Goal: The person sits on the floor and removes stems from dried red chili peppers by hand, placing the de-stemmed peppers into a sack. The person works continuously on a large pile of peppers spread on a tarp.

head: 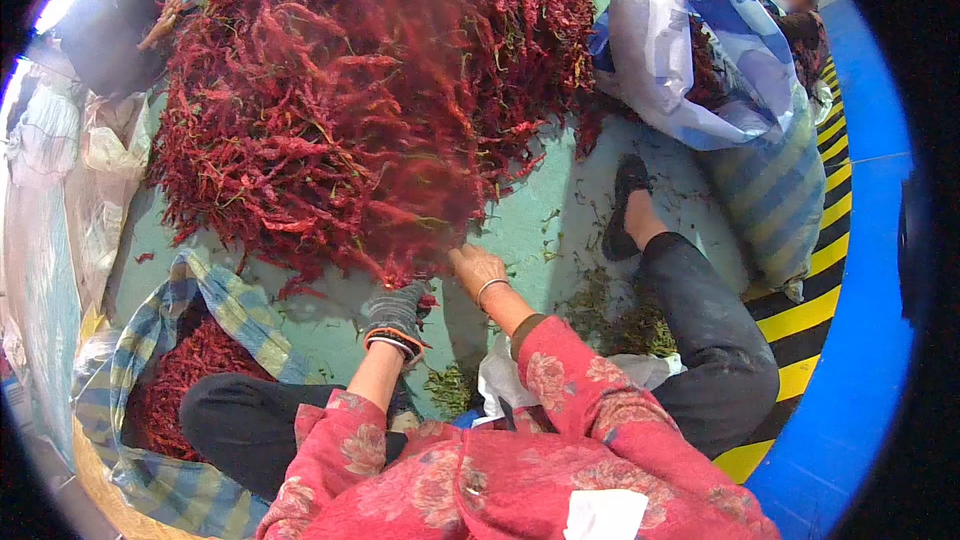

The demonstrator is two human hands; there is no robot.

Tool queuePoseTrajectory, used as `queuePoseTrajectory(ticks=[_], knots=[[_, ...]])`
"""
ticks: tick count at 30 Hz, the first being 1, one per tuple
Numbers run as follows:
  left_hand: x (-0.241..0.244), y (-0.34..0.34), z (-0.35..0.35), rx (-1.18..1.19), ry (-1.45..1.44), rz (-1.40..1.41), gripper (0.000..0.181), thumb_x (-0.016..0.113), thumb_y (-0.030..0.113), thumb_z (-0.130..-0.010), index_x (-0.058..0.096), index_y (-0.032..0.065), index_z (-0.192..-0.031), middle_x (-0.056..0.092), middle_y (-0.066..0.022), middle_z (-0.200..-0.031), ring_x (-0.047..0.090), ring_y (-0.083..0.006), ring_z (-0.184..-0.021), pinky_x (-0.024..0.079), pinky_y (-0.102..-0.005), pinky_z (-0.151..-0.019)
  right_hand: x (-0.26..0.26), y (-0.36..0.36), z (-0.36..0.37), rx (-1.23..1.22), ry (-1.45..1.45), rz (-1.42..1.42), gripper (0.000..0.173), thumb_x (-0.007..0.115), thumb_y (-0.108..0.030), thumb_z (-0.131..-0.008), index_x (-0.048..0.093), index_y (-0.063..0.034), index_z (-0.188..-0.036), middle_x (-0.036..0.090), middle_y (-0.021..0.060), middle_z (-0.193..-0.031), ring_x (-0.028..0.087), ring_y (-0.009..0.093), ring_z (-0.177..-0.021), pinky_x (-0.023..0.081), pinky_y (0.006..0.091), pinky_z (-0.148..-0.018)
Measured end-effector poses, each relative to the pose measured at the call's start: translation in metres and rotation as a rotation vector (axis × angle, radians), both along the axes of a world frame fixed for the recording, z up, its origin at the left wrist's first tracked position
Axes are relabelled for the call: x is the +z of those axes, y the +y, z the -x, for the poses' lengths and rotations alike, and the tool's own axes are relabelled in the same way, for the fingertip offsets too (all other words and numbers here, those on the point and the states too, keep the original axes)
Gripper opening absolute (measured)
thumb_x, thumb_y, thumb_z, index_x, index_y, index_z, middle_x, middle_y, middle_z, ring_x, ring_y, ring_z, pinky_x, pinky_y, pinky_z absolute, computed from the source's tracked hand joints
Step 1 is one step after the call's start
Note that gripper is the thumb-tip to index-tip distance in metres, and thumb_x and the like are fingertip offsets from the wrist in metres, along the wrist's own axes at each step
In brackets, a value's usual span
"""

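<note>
A large heap of dried red chilli peppers (pixel 315 142), many with stems, lies on the pale green floor in front of me. At its near edge is my left hand (pixel 395 307), in a grey knitted glove, its fingers closed around a few red chillies (pixel 427 301) that poke out at the side. My right hand (pixel 480 271), bare with a bracelet at the wrist, is just right of it. Its fingers are curled at the heap's lower edge; whether they pinch anything is unclear. Loose green stems (pixel 450 390) lie on the floor below my hands.
A checked woven sack (pixel 217 300) of chillies gapes at my left knee. Another tall sack (pixel 772 195) with a white rim stands at right, beyond my foot. Stem debris (pixel 600 300) litters the floor. Yellow-black striping (pixel 810 307) borders blue flooring. Another person (pixel 806 30) sits at far right.
</note>
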State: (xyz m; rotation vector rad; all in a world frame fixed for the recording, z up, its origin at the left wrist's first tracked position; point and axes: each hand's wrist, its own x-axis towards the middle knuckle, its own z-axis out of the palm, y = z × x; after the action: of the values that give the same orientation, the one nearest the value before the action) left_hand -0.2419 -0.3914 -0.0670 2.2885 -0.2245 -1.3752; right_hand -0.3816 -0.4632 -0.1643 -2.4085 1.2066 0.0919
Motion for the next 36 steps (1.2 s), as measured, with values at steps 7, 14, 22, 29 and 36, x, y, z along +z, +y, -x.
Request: queuePoseTrajectory(ticks=[7, 14, 22, 29, 36], knots=[[-0.028, 0.014, -0.016, -0.532, -0.059, -0.002, 0.031, 0.054, 0.032, -0.084, 0.063, 0.0029, -0.093, 0.066, -0.0091, -0.077, 0.062, -0.0201, -0.065, 0.047, -0.0351, -0.059, 0.005, 0.004, 0.027, -0.046, -0.169, -0.079, 0.012, 0.055, -0.013, -0.079, 0.053, -0.0095, -0.090, 0.058, 0.0138, -0.083, 0.058, 0.034, -0.080, 0.047, 0.0438, -0.066], [-0.030, 0.023, -0.002, -0.235, 0.180, 0.384, 0.047, 0.062, 0.044, -0.076, 0.063, 0.0022, -0.098, 0.065, -0.0131, -0.091, 0.060, -0.0252, -0.081, 0.046, -0.0362, -0.072, 0.051, 0.022, 0.020, 0.064, -0.225, -0.325, 0.018, 0.055, -0.016, -0.082, 0.045, -0.0082, -0.095, 0.060, 0.0166, -0.072, 0.059, 0.037, -0.071, 0.044, 0.0463, -0.061], [0.008, 0.003, 0.026, -0.330, -0.210, 0.365, 0.039, 0.065, 0.030, -0.080, 0.055, -0.0006, -0.102, 0.064, -0.0089, -0.086, 0.057, -0.0200, -0.078, 0.045, -0.0345, -0.074, 0.000, 0.037, 0.055, -0.440, -0.266, -0.452, 0.011, 0.051, -0.016, -0.082, 0.053, -0.0060, -0.087, 0.061, 0.0164, -0.075, 0.059, 0.037, -0.071, 0.046, 0.0447, -0.063], [-0.014, 0.000, 0.009, -0.366, -0.223, -0.029, 0.051, 0.067, 0.035, -0.076, 0.053, 0.0009, -0.111, 0.064, -0.0168, -0.092, 0.060, -0.0289, -0.084, 0.045, -0.0367, -0.078, -0.005, -0.032, 0.120, -0.324, 0.049, 0.111, 0.025, 0.059, -0.017, -0.078, 0.052, -0.0112, -0.101, 0.060, 0.0153, -0.098, 0.057, 0.033, -0.094, 0.046, 0.0434, -0.075], [0.001, 0.003, 0.006, 0.019, -0.084, 0.104, 0.057, 0.072, 0.051, -0.065, 0.063, 0.0018, -0.093, 0.064, -0.0113, -0.077, 0.056, -0.0248, -0.066, 0.045, -0.0375, -0.066, -0.028, -0.008, -0.002, -0.132, 0.010, 0.020, 0.022, 0.061, -0.018, -0.076, 0.056, -0.0121, -0.096, 0.056, 0.0140, -0.089, 0.057, 0.033, -0.086, 0.046, 0.0443, -0.068]])
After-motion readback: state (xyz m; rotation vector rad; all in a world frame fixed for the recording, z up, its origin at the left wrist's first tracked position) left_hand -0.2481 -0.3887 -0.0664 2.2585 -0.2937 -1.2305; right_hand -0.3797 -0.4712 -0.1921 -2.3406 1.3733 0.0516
